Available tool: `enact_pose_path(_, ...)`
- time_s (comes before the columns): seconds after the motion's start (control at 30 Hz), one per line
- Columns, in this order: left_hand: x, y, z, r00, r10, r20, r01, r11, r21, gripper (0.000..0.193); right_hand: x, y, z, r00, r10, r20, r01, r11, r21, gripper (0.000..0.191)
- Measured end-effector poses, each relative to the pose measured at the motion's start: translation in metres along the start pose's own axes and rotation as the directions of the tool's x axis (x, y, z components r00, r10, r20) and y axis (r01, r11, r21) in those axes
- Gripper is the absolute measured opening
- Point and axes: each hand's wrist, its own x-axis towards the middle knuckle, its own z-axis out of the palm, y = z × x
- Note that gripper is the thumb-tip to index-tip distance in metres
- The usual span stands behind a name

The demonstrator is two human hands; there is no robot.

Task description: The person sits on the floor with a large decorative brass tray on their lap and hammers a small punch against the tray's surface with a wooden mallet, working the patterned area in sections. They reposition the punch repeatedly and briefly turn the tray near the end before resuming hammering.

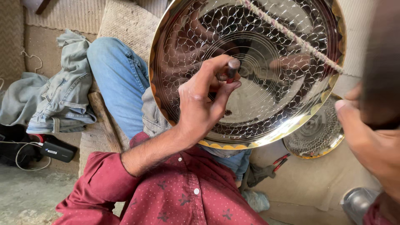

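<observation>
The fingers (225, 79) of the left hand (200, 108) were pinched narrow around a small dark punch (232, 68), thumb below and forefinger curled over the top, so that only its blunt rear end and a hint of red showed between them. The punch's long axis ran away from the fingertips and into the metal, roughly square to the face of the large engraved plate (250, 104), whose centre rings lay directly beyond the tip. Whether the tip touched the surface could not be told, since the fingers hid it.

The plate stood tilted, its gold scalloped rim just below the heel of that hand, its scale-patterned band wrapping around the fingers on every side. A twisted cord (291, 35) crossed its upper right part.

The right hand (371, 141) sat well to the right of the punch, off the plate's edge, blurred; its fingers were closed on a dark, blurred object (381, 62) that rose above it, too smeared to name. The left hand was plainly the nearer one to the plate's centre.

Farther out lay a second, smaller patterned plate (314, 135) beyond the big rim, red-handled pliers (277, 162) below it, and crumpled denim (58, 96) far left.
</observation>
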Motion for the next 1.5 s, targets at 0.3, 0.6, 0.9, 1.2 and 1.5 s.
enact_pose_path(0.3,0.033,-0.005,-0.009,0.923,0.203,0.328,-0.240,0.968,0.075,0.049,0.010,-0.016,-0.004,0.981,-0.091,0.173,0.157,0.892,-0.423,0.084)
enact_pose_path(0.6,0.096,-0.015,0.007,0.378,0.400,0.835,-0.462,0.863,-0.204,0.072,-0.080,0.047,0.081,0.944,-0.104,-0.313,0.089,0.994,-0.061,0.093)
enact_pose_path(0.9,0.101,-0.016,0.013,0.264,0.447,0.855,-0.521,0.812,-0.263,0.065,-0.105,0.051,0.119,0.933,0.153,-0.326,-0.096,0.978,0.184,0.088)
enact_pose_path(1.2,0.058,-0.012,-0.013,0.730,0.371,0.573,-0.402,0.912,-0.079,0.064,-0.046,0.027,0.064,0.987,-0.011,-0.163,0.004,0.999,-0.043,0.063)
enact_pose_path(1.5,0.014,-0.001,-0.011,0.962,0.192,0.194,-0.220,0.966,0.137,0.050,0.014,-0.013,0.010,0.968,-0.244,0.062,0.251,0.950,-0.186,0.071)
